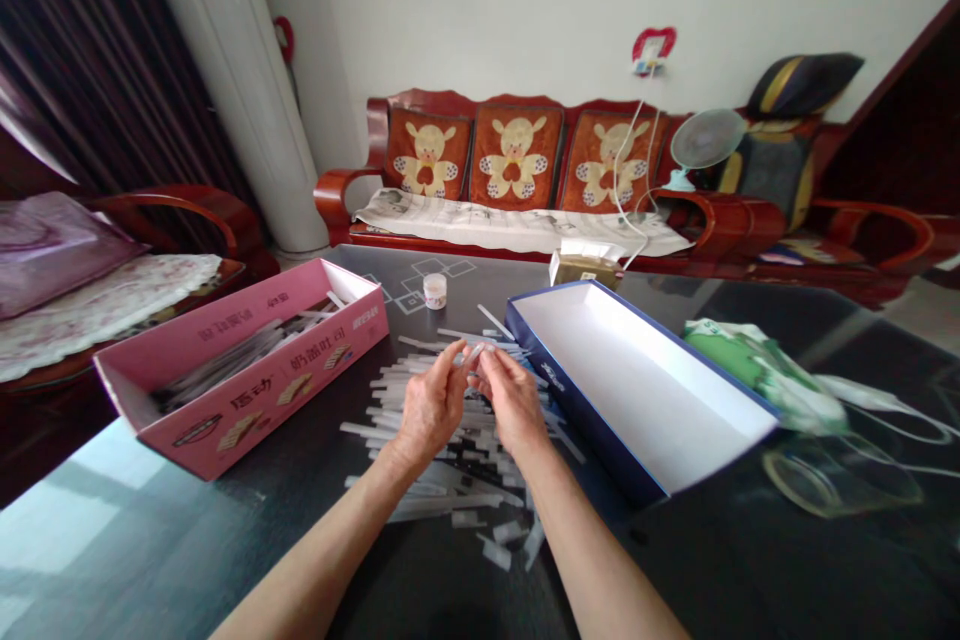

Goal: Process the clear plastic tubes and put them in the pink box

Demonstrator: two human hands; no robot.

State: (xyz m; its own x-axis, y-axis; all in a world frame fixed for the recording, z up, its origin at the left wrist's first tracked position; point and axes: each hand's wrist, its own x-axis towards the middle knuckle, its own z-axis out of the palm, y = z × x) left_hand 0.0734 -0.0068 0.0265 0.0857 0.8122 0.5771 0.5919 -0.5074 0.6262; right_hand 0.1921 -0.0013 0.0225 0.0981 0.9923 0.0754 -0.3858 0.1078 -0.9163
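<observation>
Left hand, right hand: fingertips together, holding one clear strip. Below, loose strips on bench, between pink box and blue box.

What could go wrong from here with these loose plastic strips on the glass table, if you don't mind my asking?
The translucent plastic strip pinched between the left hand and right hand looks thin and might slip, dropping back into the loose pile of strips. The right forearm also lies close to the blue-edged box, so a careless movement could nudge the box into the pile and scatter it.
</observation>
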